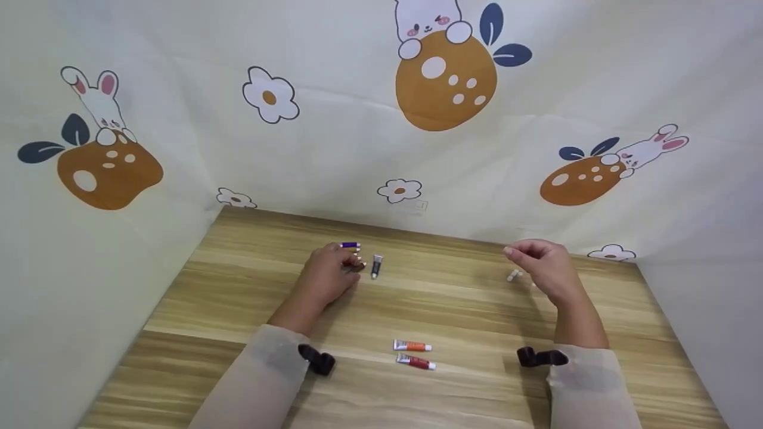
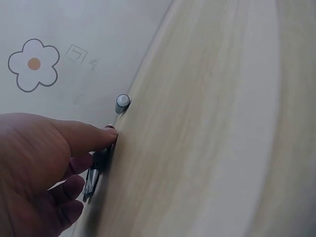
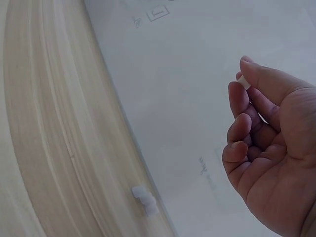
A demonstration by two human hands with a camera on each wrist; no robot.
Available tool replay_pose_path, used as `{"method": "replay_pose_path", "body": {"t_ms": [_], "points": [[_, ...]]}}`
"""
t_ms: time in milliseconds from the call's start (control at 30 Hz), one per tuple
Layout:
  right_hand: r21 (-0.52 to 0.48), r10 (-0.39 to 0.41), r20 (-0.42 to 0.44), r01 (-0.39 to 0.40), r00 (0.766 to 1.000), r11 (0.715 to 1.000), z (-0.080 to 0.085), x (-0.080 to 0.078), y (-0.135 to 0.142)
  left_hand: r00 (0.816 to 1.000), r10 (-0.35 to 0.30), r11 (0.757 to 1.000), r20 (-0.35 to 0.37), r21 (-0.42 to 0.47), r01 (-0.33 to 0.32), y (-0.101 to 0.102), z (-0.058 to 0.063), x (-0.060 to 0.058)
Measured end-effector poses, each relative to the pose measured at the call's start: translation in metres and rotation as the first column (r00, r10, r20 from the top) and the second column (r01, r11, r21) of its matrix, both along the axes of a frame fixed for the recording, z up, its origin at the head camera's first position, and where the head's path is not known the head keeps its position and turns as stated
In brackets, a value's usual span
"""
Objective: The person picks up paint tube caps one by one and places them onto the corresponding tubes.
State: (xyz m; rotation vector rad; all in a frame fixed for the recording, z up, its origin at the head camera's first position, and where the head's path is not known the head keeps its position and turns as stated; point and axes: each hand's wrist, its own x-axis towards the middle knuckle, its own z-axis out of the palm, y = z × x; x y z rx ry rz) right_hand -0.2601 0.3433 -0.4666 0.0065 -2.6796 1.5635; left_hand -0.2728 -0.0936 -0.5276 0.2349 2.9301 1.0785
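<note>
My left hand [image 1: 331, 271] is at a group of small paint tubes at the back left, thumb and index finger around one dark tube [image 2: 96, 170] lying low at the table and partly hidden by the fingers. A purple tube [image 1: 350, 245] lies just beyond the fingertips, and a dark blue-grey tube [image 1: 377, 266] to their right. My right hand [image 1: 545, 268] is raised over the back right, pinching a small white cap-like piece [image 3: 244, 82] between thumb and index finger. Below it, several similar white pieces [image 3: 144, 200] lie close together on the table.
An orange paint tube [image 1: 412, 345] and a red one [image 1: 416, 361] lie side by side at the middle front of the wood-grain table [image 1: 453, 310]. Cream cloth [image 1: 334, 161] printed with rabbits, fruit and flowers rises along the table's back and sides.
</note>
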Motion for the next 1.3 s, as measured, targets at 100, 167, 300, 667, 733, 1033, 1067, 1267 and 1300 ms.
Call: {"method": "replay_pose_path", "body": {"t_ms": [100, 167, 300, 667, 733, 1033, 1067, 1267, 1300], "points": [[-0.001, 0.009, -0.017, -0.009, 1.0, 1.0, 0.003, 0.001, -0.003, 1.0, 0.007, 1.0, -0.003, -0.005, -0.007, 0.0, 0.0, 0.0], [0.001, 0.013, -0.027, -0.013, 1.0, 1.0, 0.007, 0.003, -0.006, 1.0, 0.017, 1.0, 0.016, -0.01, -0.017, 0.0, 0.001, 0.0], [0.003, 0.026, -0.059, -0.026, 0.998, 1.0, 0.016, 0.008, -0.013, 0.998, 0.032, 0.999, 0.047, -0.032, -0.03, 0.0, 0.002, 0.0], [0.003, 0.07, -0.189, -0.071, 0.979, 0.997, 0.039, 0.026, -0.033, 0.999, 0.034, 0.998, -0.006, -0.058, -0.034, -0.002, 0.0, 0.001], [-0.001, 0.078, -0.21, -0.08, 0.975, 0.997, 0.041, 0.029, -0.036, 0.999, 0.041, 0.998, -0.012, -0.056, -0.042, -0.002, 0.0, 0.001], [-0.014, 0.089, -0.276, -0.097, 0.957, 0.995, 0.053, 0.04, -0.048, 0.994, 0.1, 0.988, -0.043, -0.112, -0.104, 0.001, 0.005, 0.002], [-0.012, 0.088, -0.284, -0.095, 0.955, 0.995, 0.055, 0.041, -0.049, 0.993, 0.109, 0.987, -0.041, -0.115, -0.113, 0.002, 0.006, 0.003], [0.006, 0.1, -0.342, -0.105, 0.935, 0.995, 0.064, 0.052, -0.058, 0.989, 0.13, 0.984, -0.067, -0.114, -0.137, 0.008, 0.016, 0.007], [0.004, 0.103, -0.35, -0.109, 0.931, 0.994, 0.066, 0.054, -0.06, 0.988, 0.128, 0.984, -0.081, -0.114, -0.136, 0.008, 0.017, 0.008]]}}
